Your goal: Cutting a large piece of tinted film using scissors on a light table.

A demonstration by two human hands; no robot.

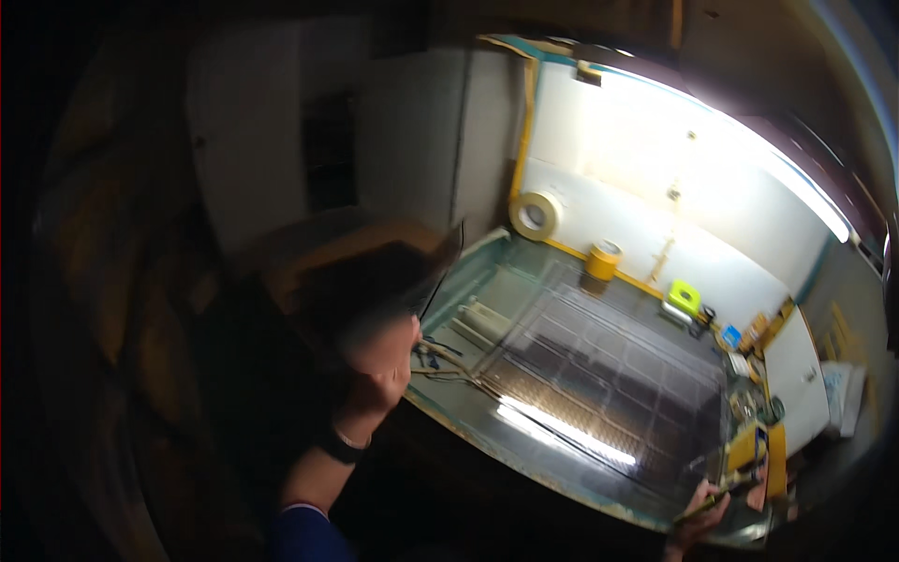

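My left hand [379, 367] is raised at the left edge of a work table [487, 426], blurred, with a black band on its wrist and a blue sleeve below. It touches a dark brown blurred shape [370, 281] above it; its grip is not clear. A bundle of thin wires [449, 365] lies just right of this hand. My right hand [698, 523] is at the table's near right corner, closed on a thin dark rod-like tool [723, 495]. Between the hands lies a large dark panel with a grid pattern [599, 375], reflecting a strip of light.
A large cream tape roll [536, 215] hangs on the white back wall, and a yellow roll [604, 259] stands below it. A lime-green object [684, 297], a blue object [730, 335] and a yellow object [746, 446] sit along the right side. A white block [482, 323] lies near the wires.
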